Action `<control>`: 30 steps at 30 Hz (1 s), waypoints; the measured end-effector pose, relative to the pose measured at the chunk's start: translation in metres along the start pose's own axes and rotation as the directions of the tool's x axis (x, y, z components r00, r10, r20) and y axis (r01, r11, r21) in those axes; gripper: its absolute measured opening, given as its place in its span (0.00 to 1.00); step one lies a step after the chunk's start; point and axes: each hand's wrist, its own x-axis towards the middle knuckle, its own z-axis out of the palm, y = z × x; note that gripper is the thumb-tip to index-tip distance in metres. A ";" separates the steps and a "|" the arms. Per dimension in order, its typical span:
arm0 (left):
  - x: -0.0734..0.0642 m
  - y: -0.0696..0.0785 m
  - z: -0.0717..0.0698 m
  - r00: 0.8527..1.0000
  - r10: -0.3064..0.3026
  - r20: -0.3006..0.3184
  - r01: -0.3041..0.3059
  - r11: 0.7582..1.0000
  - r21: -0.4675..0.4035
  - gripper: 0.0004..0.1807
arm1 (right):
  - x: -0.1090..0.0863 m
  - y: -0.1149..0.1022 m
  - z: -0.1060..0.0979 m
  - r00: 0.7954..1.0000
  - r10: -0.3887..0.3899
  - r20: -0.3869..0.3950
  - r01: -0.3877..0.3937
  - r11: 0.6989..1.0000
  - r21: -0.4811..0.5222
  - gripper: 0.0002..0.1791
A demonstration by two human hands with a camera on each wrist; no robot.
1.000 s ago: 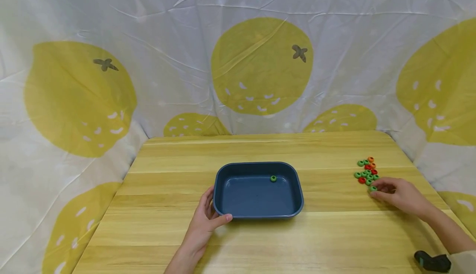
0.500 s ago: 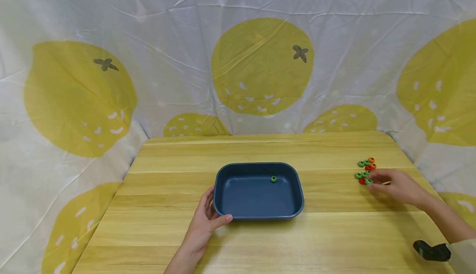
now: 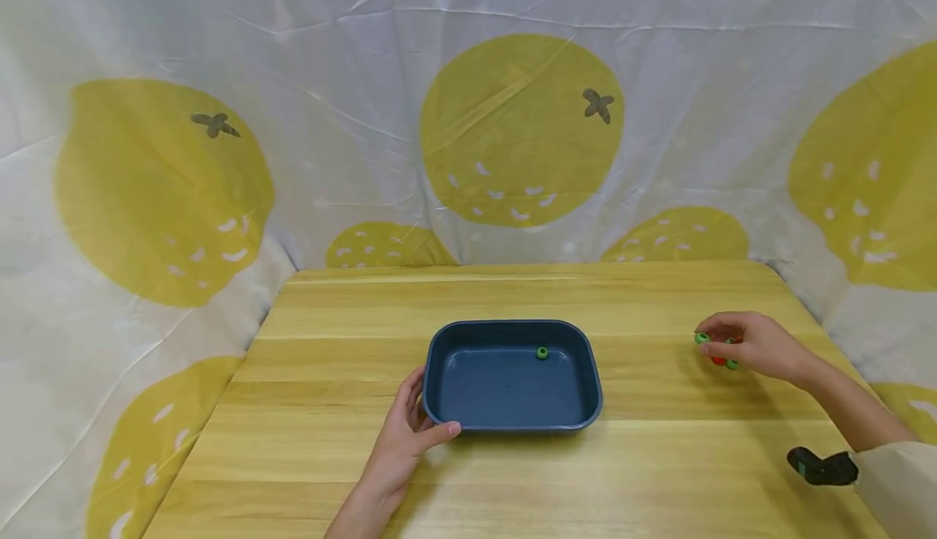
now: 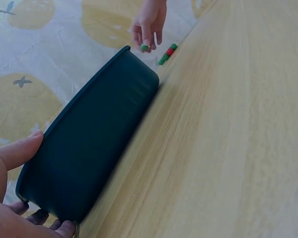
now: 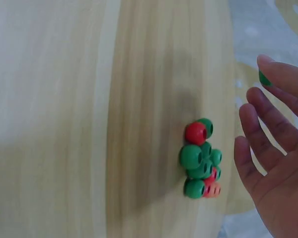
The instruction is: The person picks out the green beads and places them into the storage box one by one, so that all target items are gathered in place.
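Note:
My left hand grips the front left corner of a dark blue rectangular tray, thumb on the rim and fingers against its outer side. One green bead lies inside the tray, toward the back right. To the right, my right hand pinches a green bead between thumb and forefinger, raised above the table. Its other fingers are loosely bent in the right wrist view. Close by lies a cluster of round holed beads, green, red and orange, mostly hidden by this hand in the head view.
Everything stands on a light wooden table. A white cloth with yellow lemon prints hangs behind and beside it. A black strap-like device sits at the right sleeve.
My right hand has moved from the cluster's near right side leftward and away from me, and now holds a green bead up off the table. The left hand and tray stay put.

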 end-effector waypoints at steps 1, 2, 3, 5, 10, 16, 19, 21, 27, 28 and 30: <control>0.000 0.000 0.000 1.000 0.000 0.001 0.000 1.000 0.000 0.54 | 0.002 -0.001 0.000 1.000 0.001 0.002 -0.001 1.000 0.000 0.13; 0.001 0.000 0.001 1.000 0.000 0.001 0.000 1.000 0.003 0.54 | 0.004 -0.003 0.000 1.000 -0.002 0.004 0.002 1.000 0.000 0.13; 0.001 0.000 0.001 1.000 0.000 -0.001 0.000 1.000 0.005 0.55 | 0.006 -0.004 0.000 1.000 -0.004 0.012 0.004 1.000 0.009 0.14; 0.001 0.000 0.001 1.000 0.000 -0.004 0.000 1.000 0.007 0.55 | 0.011 -0.007 0.000 1.000 -0.007 0.027 0.006 1.000 0.020 0.14; 0.001 -0.001 0.002 1.000 -0.004 -0.002 0.004 1.000 0.004 0.55 | 0.023 -0.015 0.004 0.998 -0.020 0.057 0.017 0.999 0.046 0.16; 0.001 -0.001 0.001 1.000 -0.002 -0.004 0.002 1.000 -0.002 0.55 | 0.039 -0.027 0.009 0.995 -0.069 0.069 0.065 0.996 0.062 0.15; 0.001 -0.001 0.002 1.000 -0.002 -0.002 0.002 1.000 -0.003 0.55 | 0.044 -0.032 0.012 0.993 -0.093 0.076 0.088 0.994 0.069 0.15; 0.001 -0.001 0.002 1.000 0.001 0.000 -0.001 1.000 0.001 0.55 | 0.048 -0.036 0.013 0.992 -0.104 0.076 0.098 0.992 0.074 0.14; 0.000 -0.001 0.002 1.000 0.002 0.007 -0.002 1.000 -0.006 0.55 | 0.063 -0.049 0.020 0.990 -0.107 0.094 0.100 0.992 0.080 0.15; 0.000 -0.001 0.002 1.000 0.002 0.009 -0.002 1.000 -0.009 0.55 | 0.065 -0.052 0.020 0.989 -0.109 0.099 0.102 0.992 0.080 0.15; 0.000 -0.001 0.002 1.000 0.003 0.009 -0.003 1.000 -0.011 0.55 | 0.071 -0.057 0.021 0.987 -0.122 0.103 0.114 0.990 0.085 0.14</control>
